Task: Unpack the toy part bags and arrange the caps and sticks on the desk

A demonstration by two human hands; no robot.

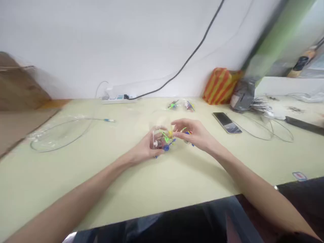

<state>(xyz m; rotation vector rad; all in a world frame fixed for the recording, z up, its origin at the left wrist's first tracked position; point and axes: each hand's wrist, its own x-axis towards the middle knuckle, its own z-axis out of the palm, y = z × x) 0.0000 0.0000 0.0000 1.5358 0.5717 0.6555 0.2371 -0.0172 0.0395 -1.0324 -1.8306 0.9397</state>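
Observation:
My left hand (146, 146) is curled around a small bundle of coloured plastic parts (166, 147), blue, green and white, with what looks like clear film about it; their exact kind is too blurred to tell. A yellow piece (170, 134) shows at the bundle's right side. Close by it is the thumb tip of my right hand (193, 133), whose thumb and forefinger are apart; whether they touch the piece is unclear. More coloured parts (188, 132) show through the gap and beneath this hand, partly hidden.
Two small clear packs of coloured parts (173, 105) lie farther back. A phone (227, 122), a striped bag (219, 86) and a grey packet (243, 94) are at right. A power strip (118, 99) stands by the wall, a looped cable (63, 146) at left, and a cardboard box (22, 84) beyond.

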